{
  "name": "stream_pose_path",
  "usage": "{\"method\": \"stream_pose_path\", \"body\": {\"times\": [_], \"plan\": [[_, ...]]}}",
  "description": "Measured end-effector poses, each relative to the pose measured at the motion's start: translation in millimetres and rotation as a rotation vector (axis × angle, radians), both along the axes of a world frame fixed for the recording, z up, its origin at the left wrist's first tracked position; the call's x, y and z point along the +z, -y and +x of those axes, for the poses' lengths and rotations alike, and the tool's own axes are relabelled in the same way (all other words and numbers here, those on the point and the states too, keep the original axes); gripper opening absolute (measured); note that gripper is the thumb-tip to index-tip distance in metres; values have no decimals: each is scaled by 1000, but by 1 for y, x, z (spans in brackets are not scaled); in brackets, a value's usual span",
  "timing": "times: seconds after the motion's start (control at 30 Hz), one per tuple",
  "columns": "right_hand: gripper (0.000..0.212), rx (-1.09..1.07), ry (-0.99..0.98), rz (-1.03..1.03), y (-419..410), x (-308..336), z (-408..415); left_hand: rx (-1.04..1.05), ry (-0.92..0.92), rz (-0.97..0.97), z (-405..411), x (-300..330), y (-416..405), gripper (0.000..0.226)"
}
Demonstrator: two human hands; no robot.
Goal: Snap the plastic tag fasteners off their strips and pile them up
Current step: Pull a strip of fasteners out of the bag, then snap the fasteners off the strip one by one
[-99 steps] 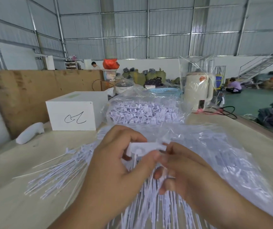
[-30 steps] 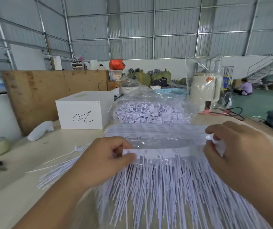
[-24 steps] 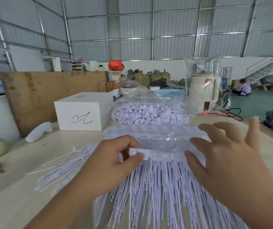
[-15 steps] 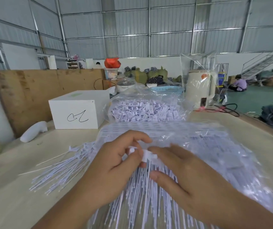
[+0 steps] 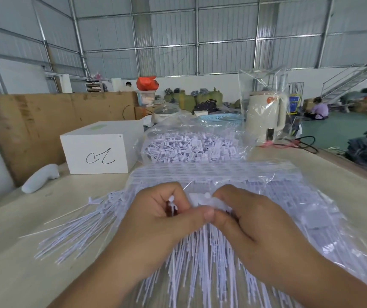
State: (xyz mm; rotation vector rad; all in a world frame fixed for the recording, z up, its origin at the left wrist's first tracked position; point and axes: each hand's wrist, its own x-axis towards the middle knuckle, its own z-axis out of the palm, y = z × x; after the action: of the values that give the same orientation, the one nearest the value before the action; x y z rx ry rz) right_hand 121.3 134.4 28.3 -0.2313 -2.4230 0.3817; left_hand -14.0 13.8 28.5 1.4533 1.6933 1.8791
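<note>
Right now your left hand [image 5: 162, 218] and right hand [image 5: 249, 221] meet over the near middle of the tabletop [image 5: 18, 274], fingers curled and pinching a strip of white tag fasteners [image 5: 202, 200] between them. Snapped-off fasteners [image 5: 191, 148] lie piled in a clear bag toward the far edge.
</note>
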Motion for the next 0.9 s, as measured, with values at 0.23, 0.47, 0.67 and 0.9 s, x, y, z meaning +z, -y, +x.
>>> {"method": "stream_pose_path", "body": {"times": [0.23,0.47,0.67,0.9], "plan": [[32,-79,-148,-283,2,1,-10,314,-18,152,17,-5,-4,39],[25,176,-2,-224,-11,4,9,16,49,32,2,-6,-2,30],[27,208,125,-161,-14,2,11,-301,98,-80,2,-6,-2,23],[71,239,249,-175,-15,-3,11,-487,4,-321,-5,0,6,7]]}}
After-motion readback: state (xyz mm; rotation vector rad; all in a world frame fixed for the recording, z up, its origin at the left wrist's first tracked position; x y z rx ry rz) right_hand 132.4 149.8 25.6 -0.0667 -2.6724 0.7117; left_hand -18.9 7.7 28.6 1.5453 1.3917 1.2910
